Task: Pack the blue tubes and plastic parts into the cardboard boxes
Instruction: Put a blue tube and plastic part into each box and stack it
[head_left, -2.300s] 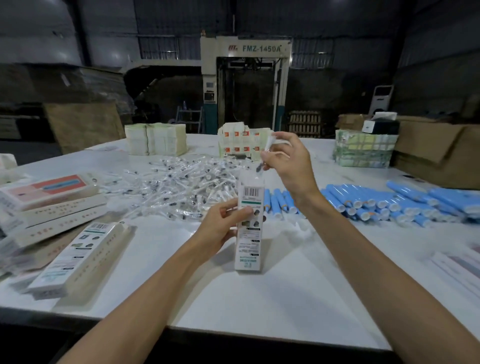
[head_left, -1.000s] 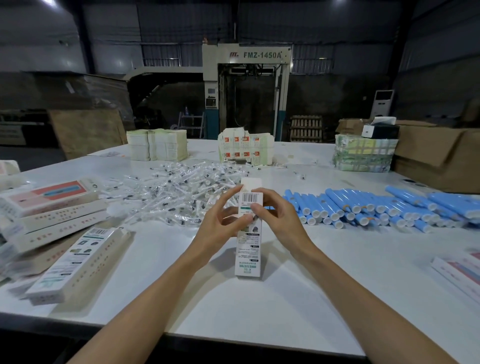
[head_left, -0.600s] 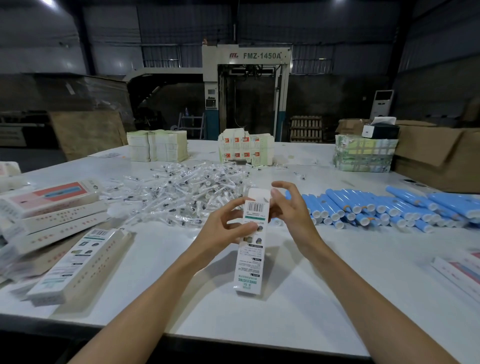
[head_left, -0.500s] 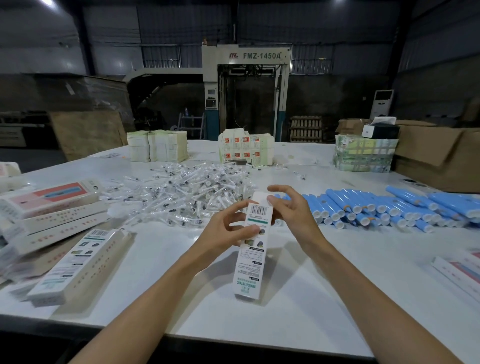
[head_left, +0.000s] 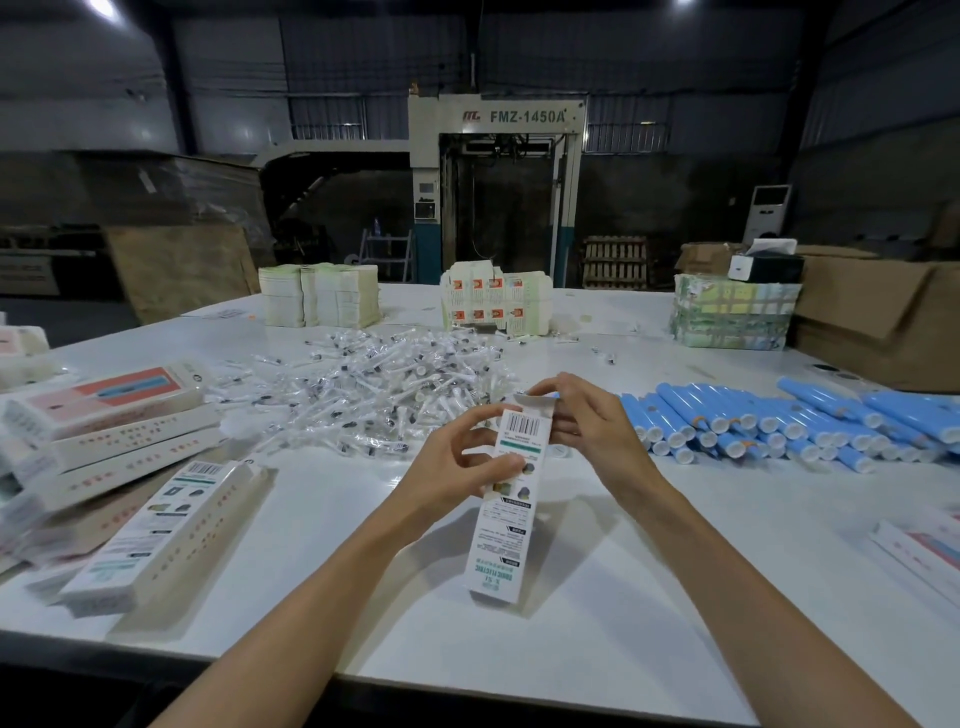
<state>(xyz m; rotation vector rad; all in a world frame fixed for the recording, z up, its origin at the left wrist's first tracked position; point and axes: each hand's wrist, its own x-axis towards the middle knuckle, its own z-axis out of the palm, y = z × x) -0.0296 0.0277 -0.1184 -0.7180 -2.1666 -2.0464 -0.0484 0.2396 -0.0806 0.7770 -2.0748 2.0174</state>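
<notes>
**Slim box held in both hands over the middle of the counter**

The left hand grips a slim white box round its upper half, with the thumb across the printed face. The right hand pinches the box's open top flap between its fingertips. The box stands nearly upright and slightly tilted; whether its lower end touches the counter cannot be told.

A broad bare stretch runs from the box to the counter's near edge, on both sides of the forearms. The blue tubes lie in a long heap toward the right edge, near the right hand but apart from it. The plastic parts are piled just beyond the hands, toward the far edge. Other boxes are stacked along the left edge, and one flat box lies toward the near left corner. A few more boxes lie at the right edge. Stacks of folded cartons stand along the far edge.
</notes>
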